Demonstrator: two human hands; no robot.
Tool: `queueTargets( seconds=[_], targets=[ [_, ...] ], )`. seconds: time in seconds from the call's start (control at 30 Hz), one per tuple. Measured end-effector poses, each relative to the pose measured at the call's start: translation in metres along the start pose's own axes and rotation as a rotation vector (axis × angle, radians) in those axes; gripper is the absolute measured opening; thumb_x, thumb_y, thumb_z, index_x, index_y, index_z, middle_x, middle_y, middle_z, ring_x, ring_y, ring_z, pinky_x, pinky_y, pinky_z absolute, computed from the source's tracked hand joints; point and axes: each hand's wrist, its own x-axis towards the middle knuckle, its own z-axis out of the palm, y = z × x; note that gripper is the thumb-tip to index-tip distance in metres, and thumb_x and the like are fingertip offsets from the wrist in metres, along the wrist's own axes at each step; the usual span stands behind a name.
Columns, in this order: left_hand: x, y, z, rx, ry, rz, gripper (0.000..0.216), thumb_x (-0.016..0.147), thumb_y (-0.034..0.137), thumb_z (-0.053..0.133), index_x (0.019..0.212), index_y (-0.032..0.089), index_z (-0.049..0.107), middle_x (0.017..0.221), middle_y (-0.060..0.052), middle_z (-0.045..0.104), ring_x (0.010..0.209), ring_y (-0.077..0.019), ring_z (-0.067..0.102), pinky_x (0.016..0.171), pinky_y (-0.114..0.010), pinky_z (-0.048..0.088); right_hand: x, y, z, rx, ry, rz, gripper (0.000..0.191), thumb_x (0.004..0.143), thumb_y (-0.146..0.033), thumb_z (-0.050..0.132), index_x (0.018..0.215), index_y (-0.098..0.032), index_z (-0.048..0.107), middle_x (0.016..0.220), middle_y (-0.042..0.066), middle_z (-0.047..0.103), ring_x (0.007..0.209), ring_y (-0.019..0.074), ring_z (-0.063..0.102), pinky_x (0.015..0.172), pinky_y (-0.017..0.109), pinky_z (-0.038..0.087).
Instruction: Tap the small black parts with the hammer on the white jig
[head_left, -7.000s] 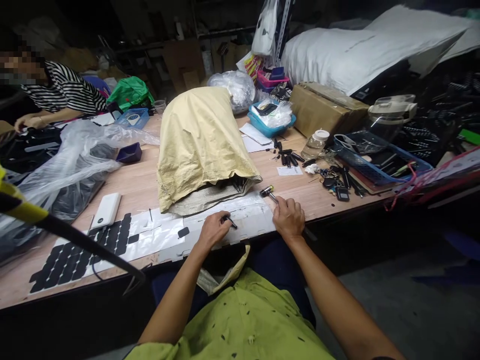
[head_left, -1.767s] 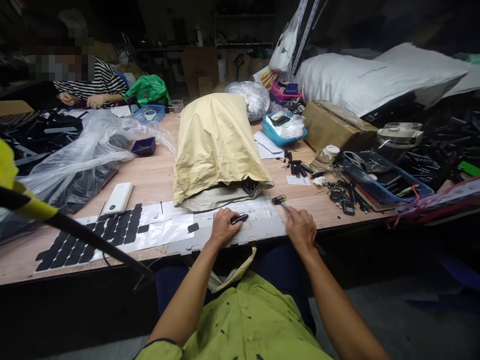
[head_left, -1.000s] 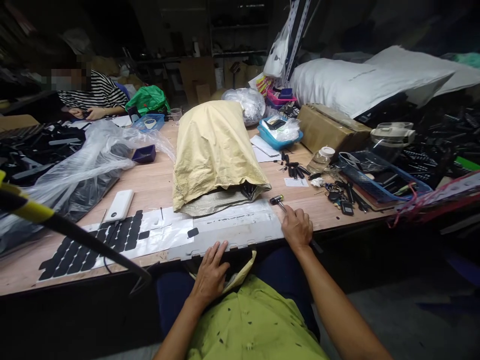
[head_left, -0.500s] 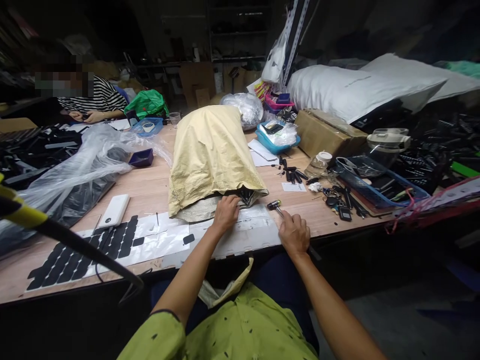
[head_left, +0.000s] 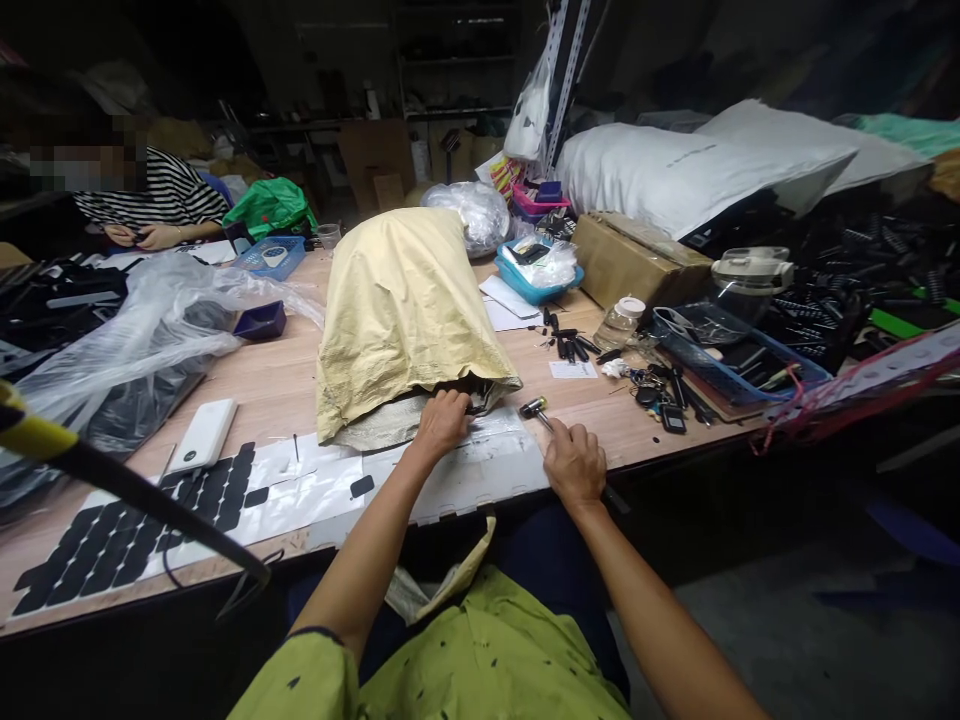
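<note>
A large cream-coloured sack [head_left: 405, 300] lies on the table with its mouth facing me, and dark items show just inside the opening. At that mouth is my left hand [head_left: 445, 425], its fingers curled; something dark shows beside the fingertips, too small to make out. My right hand [head_left: 576, 462] is closed round the handle of a small hammer [head_left: 535, 408], its yellow-tipped head pointing toward the sack. Under both hands, along the table's front edge, lies a pale flat board [head_left: 480, 480].
Left are a white power bank [head_left: 204, 434] and black stick-on pads [head_left: 135, 530]; a dark pole with a yellow band [head_left: 45, 430] crosses in front. Right are small black parts [head_left: 571, 345], a jar [head_left: 621, 322] and a blue tray [head_left: 739, 350]. A co-worker [head_left: 161, 200] sits far left.
The whole view has shifted, so the scene sits slightly further left. My left hand is still at the sack's mouth and the right still grips the hammer.
</note>
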Motion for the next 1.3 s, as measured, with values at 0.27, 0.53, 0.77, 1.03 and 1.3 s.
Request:
queueTargets(
  seconds=[0.27, 0.53, 0.77, 1.03, 1.3],
  targets=[
    [-0.06, -0.004, 0.046, -0.307, 0.184, 0.008, 0.014, 0.086, 0.023, 0.065, 0.1, 0.023, 0.068, 0.095, -0.005, 0.065, 0.094, -0.0227, 0.059, 0.085, -0.036, 0.047, 0.003, 0.002, -0.002, 0.067, -0.016, 0.013, 0.033, 0.087, -0.018, 0.053, 0.115, -0.023, 0.069, 0.087, 0.007, 0.052, 0.083, 0.0215, 0.042, 0.067, 0.032, 0.025],
    [-0.055, -0.012, 0.055, -0.528, 0.266, -0.051, 0.012, 0.078, 0.019, 0.072, 0.089, 0.021, 0.07, 0.087, -0.003, 0.065, 0.088, -0.0205, 0.059, 0.083, -0.035, 0.048, 0.004, 0.007, -0.011, 0.302, -0.039, 0.043, 0.033, 0.089, -0.019, 0.05, 0.112, -0.024, 0.073, 0.084, 0.007, 0.059, 0.084, 0.0209, 0.05, 0.07, 0.03, 0.035],
    [-0.055, -0.007, 0.053, -0.529, 0.248, -0.096, 0.014, 0.076, 0.019, 0.075, 0.089, 0.022, 0.072, 0.087, -0.003, 0.063, 0.09, -0.0211, 0.057, 0.084, -0.036, 0.046, -0.029, -0.032, -0.041, 0.802, -0.065, -0.023, 0.035, 0.095, -0.028, 0.043, 0.115, -0.022, 0.071, 0.108, 0.009, 0.072, 0.101, 0.0202, 0.065, 0.088, 0.032, 0.05],
    [-0.051, -0.003, 0.056, -0.541, 0.251, -0.124, 0.017, 0.074, 0.015, 0.075, 0.089, 0.022, 0.072, 0.086, -0.002, 0.064, 0.091, -0.0204, 0.056, 0.086, -0.036, 0.045, -0.034, -0.052, -0.057, 0.855, -0.172, -0.097, 0.036, 0.095, -0.027, 0.043, 0.115, -0.026, 0.072, 0.105, 0.007, 0.074, 0.1, 0.0191, 0.068, 0.087, 0.031, 0.054],
    [-0.05, -0.001, 0.057, -0.556, 0.253, -0.133, 0.018, 0.073, 0.014, 0.075, 0.088, 0.023, 0.069, 0.085, -0.001, 0.064, 0.091, -0.0206, 0.057, 0.085, -0.036, 0.045, -0.035, -0.056, -0.057, 0.818, -0.192, -0.119, 0.035, 0.094, -0.025, 0.044, 0.114, -0.026, 0.073, 0.1, 0.006, 0.073, 0.094, 0.0184, 0.068, 0.083, 0.029, 0.054]
  ],
)
